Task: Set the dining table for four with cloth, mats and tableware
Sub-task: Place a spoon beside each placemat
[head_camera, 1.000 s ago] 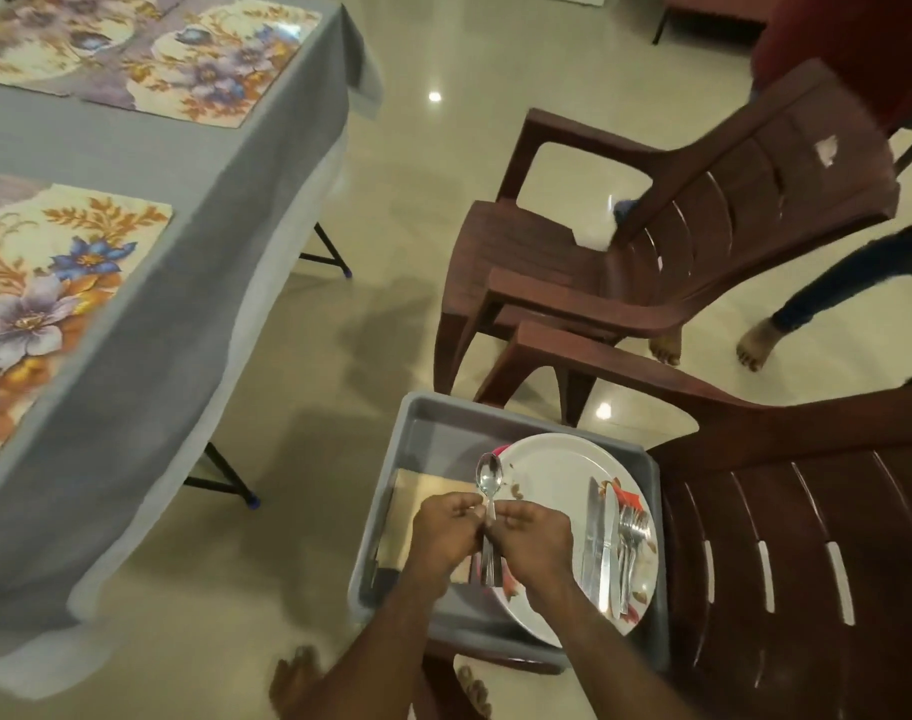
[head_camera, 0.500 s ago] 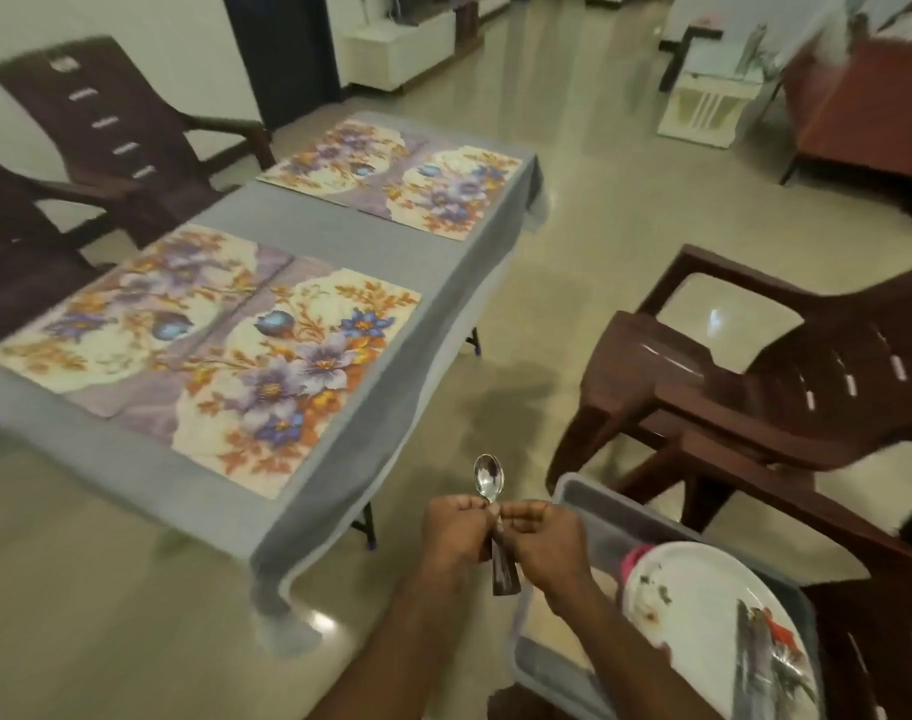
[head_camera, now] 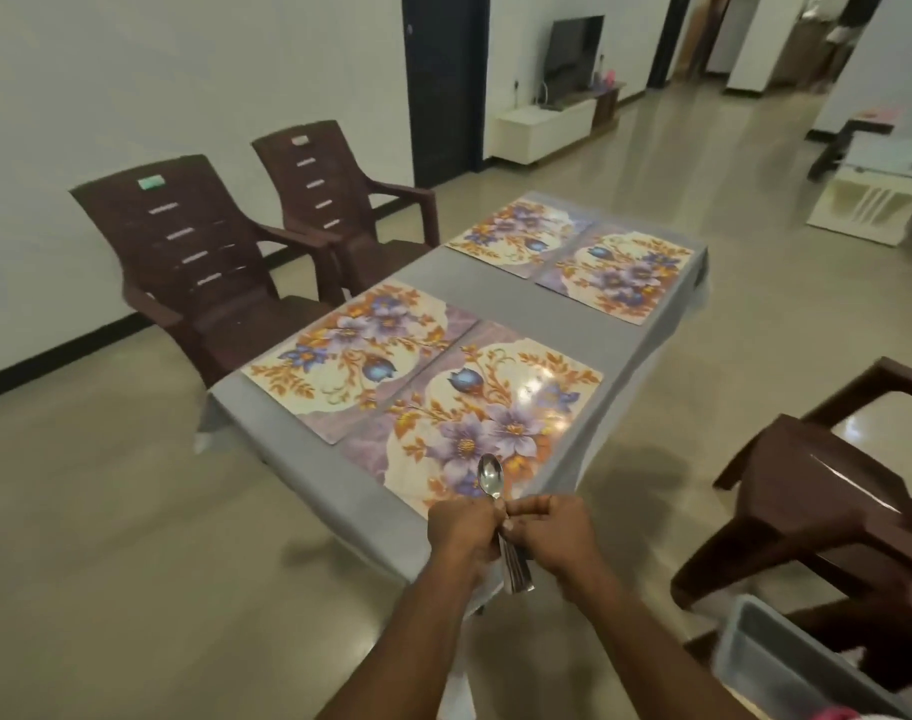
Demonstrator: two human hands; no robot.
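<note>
My left hand (head_camera: pixel 461 530) and my right hand (head_camera: pixel 550 530) meet in front of me and both pinch a bunch of steel spoons (head_camera: pixel 491 478), bowl end up, handles hanging below my fists. Beyond them stands the dining table under a grey cloth (head_camera: pixel 443 283). Several floral mats lie on it in two pairs: the nearest mat (head_camera: pixel 487 415), one to its left (head_camera: pixel 357 353), and two at the far end (head_camera: pixel 516 233) (head_camera: pixel 622 275). My hands hover over the table's near corner.
Two brown plastic chairs (head_camera: pixel 199 267) (head_camera: pixel 339 210) stand along the table's left side. Another brown chair (head_camera: pixel 828 517) is at my right, with the grey bin (head_camera: pixel 770 662) of tableware on a seat at bottom right. A TV unit (head_camera: pixel 552 124) stands far back.
My view has swung up and left from the bin and plate to the table. Both hands kept their hold on the spoons and now hover over the table's near corner.
</note>
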